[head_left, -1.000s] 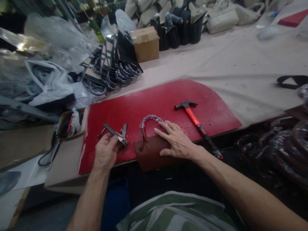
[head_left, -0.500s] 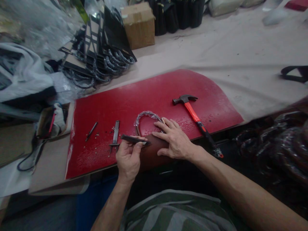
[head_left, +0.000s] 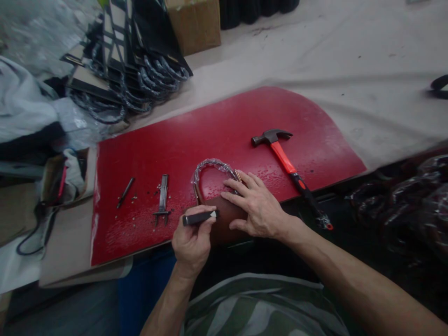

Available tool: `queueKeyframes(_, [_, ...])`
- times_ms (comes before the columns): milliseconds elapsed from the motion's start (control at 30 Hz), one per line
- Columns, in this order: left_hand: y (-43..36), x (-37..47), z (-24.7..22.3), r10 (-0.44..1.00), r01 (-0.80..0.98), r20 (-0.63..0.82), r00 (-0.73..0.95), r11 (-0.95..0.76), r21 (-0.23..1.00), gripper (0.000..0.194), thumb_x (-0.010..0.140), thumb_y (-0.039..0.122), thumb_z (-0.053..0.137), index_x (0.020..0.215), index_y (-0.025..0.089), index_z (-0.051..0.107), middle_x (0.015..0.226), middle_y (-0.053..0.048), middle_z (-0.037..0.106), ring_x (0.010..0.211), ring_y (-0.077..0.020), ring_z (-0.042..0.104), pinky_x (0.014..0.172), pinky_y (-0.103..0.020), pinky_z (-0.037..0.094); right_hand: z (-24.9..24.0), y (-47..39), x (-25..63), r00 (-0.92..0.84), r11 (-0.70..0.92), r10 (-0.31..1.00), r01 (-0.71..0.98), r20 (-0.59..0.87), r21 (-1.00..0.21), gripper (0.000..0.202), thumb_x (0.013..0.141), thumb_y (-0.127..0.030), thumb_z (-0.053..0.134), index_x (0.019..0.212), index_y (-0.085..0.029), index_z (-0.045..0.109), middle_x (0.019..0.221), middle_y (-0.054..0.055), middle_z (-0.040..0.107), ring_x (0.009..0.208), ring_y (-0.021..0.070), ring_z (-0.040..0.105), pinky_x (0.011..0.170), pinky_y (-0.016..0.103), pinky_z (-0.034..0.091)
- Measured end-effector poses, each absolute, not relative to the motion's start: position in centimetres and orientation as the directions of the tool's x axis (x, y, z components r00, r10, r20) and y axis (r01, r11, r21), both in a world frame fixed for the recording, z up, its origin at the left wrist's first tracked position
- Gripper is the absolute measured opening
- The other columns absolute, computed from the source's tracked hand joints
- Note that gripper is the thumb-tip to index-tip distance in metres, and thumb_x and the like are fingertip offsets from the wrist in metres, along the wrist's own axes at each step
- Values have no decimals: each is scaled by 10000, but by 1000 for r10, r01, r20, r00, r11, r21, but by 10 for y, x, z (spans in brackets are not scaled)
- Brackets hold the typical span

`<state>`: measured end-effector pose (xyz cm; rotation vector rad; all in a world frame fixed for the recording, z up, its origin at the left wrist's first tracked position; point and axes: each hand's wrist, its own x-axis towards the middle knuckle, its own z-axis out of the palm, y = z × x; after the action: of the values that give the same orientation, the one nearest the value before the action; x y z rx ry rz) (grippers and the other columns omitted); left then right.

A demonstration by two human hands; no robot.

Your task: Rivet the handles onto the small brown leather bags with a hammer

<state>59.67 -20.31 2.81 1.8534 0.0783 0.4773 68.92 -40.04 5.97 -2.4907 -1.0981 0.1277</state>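
A small black bar-shaped tool is pinched in my left hand, its pale-marked end over a brown leather piece. On that leather lies my right hand, palm down with the fingers spread. A curved handle wrapped in clear plastic rises from the leather's far edge, beside my right fingertips. The leather rests at the near edge of a red board. To the right on the board is a claw hammer with an orange and black grip.
A metal divider-like tool and a thin dark rod lie on the board's left part. Behind are plastic-wrapped handles on black pieces and a cardboard box. Wrapped items stand at the right.
The view has shifted a little. My left hand has moved slightly right and turned the black tool, so it lies more level over the leather. My right hand stays on the leather.
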Motion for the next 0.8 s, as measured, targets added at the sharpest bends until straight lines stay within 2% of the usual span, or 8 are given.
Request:
queueKeyframes(133, [-203, 599, 32, 253, -206, 295, 921, -327, 922, 253, 902, 118, 663, 1126, 224, 615, 1073, -13, 722, 993, -166, 734, 948, -338, 610, 60, -400, 688, 686, -603, 720, 691, 101, -399, 763, 731, -511, 854, 1394, -224, 605, 1532, 80, 468, 1449, 404, 302, 1207, 602, 256])
queueKeyframes(433, [-201, 598, 31, 182, -274, 368, 912, -399, 875, 279, 893, 72, 647, 1122, 199, 551, 1082, -47, 733, 1006, -197, 738, 942, -402, 620, 57, -400, 688, 690, -595, 712, 691, 129, -412, 755, 703, -469, 869, 1363, -204, 615, 1503, 83, 493, 1430, 399, 315, 1210, 582, 251])
queueKeyframes(633, [-202, 601, 30, 92, -369, 468, 879, -492, 789, 328, 875, 33, 657, 1146, 172, 537, 1089, -68, 739, 1001, -192, 742, 911, -367, 633, 57, -402, 689, 683, -577, 716, 695, 144, -428, 746, 711, -460, 860, 1366, -206, 608, 1493, 84, 498, 1419, 406, 327, 1205, 594, 262])
queueKeyframes(800, [-205, 605, 30, 63, -440, 521, 851, -455, 774, 357, 866, -23, 624, 1153, 159, 513, 1091, -74, 718, 1005, -188, 739, 903, -356, 636, 55, -402, 689, 683, -573, 713, 697, 156, -432, 750, 707, -466, 866, 1363, -206, 611, 1491, 88, 501, 1417, 406, 332, 1205, 593, 264])
